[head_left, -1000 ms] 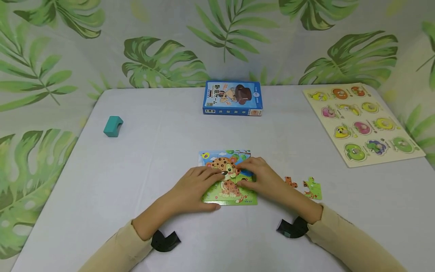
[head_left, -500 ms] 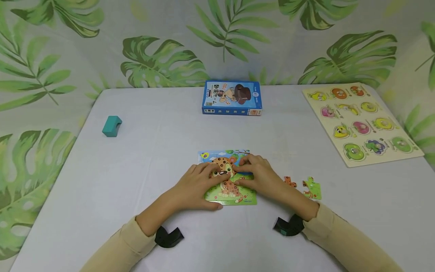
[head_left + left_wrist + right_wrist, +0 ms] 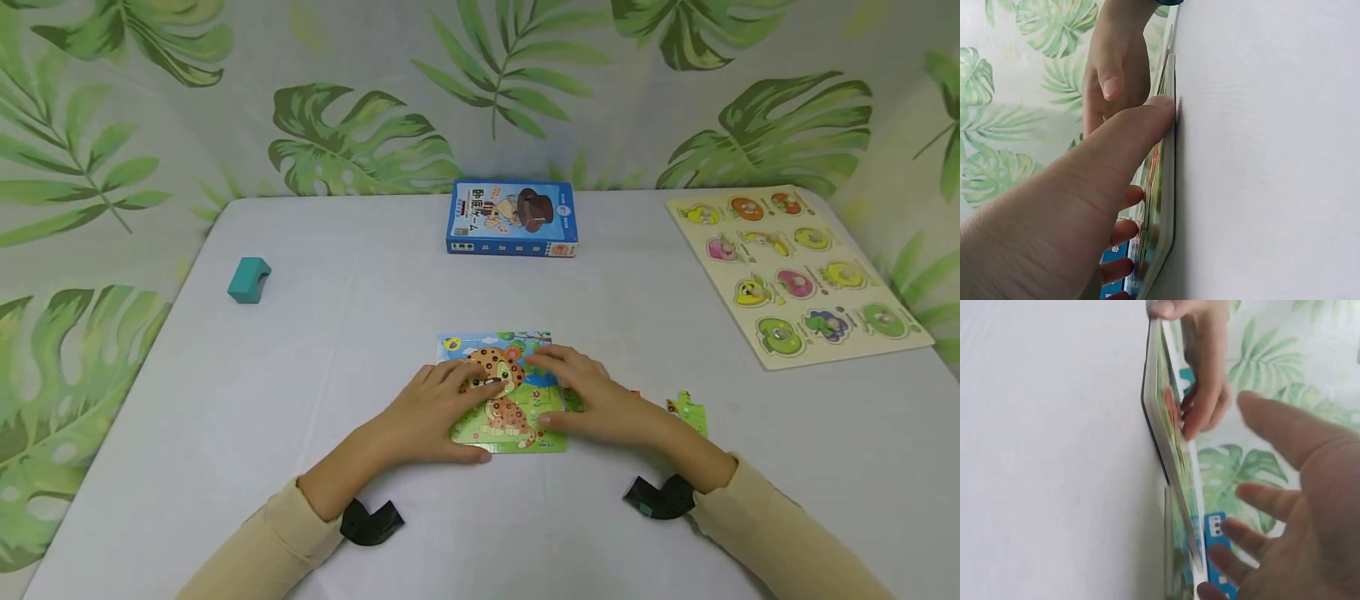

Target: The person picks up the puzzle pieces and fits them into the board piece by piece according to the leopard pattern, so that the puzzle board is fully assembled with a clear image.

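Note:
A jigsaw puzzle (image 3: 510,429) with a spotted leopard cub picture lies flat on the table in front of me. My left hand (image 3: 431,417) rests on its left side, fingertips on the cub's face and thumb (image 3: 1159,109) at the near edge. Over the right side of the puzzle is my right hand (image 3: 592,400), its fingers spread and holding nothing, as the right wrist view shows. Just right of the board, a green patterned piece (image 3: 573,400) shows between the right thumb and fingers. Under the right forearm, a loose green puzzle piece (image 3: 693,414) is partly covered.
A blue game box (image 3: 512,218) stands at the back middle. On the right lies a fruit peg-puzzle board (image 3: 798,275). A teal arch block (image 3: 248,280) is at the far left. An orange loose piece (image 3: 635,392) is mostly hidden by the right wrist.
My right hand has let go of the cub's head area and shifted right, its fingers spreading apart. The left hand slid slightly right early on and now stays in place.

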A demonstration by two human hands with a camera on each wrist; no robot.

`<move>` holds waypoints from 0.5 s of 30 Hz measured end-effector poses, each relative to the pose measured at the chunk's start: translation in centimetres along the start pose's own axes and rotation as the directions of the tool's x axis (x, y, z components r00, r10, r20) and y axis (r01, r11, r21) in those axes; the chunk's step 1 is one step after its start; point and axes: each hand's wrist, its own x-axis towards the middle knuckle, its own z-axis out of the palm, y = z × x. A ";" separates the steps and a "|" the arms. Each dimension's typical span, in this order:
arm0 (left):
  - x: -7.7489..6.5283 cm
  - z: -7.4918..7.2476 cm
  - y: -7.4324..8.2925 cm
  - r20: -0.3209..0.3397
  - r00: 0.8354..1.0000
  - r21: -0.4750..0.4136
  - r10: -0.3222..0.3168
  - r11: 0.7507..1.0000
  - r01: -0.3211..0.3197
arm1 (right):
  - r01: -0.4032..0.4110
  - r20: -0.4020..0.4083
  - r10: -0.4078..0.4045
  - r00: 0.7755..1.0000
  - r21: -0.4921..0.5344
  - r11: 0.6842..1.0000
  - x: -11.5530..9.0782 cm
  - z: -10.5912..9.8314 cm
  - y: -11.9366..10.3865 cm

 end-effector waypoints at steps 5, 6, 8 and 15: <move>-0.7 0.2 -0.8 -0.017 1.000 -0.093 0.009 0.996 -0.010 | 0.010 -0.065 -0.006 0.998 0.069 0.998 -0.8 -1.2 -0.4; -0.9 0.2 -0.9 -0.026 1.000 -0.114 0.003 0.993 -0.006 | 0.015 -0.084 -0.009 0.996 0.072 0.997 -1.1 -1.5 -0.5; -1.3 0.3 -1.2 -0.046 0.999 -0.147 -0.014 0.989 0.007 | 0.029 -0.123 -0.020 0.992 0.070 0.997 -1.6 -1.9 -0.6; -3.0 0.3 -1.5 -0.104 0.990 -0.172 -0.095 0.982 0.076 | 0.051 -0.212 -0.035 0.977 0.073 0.996 -3.1 -2.4 0.1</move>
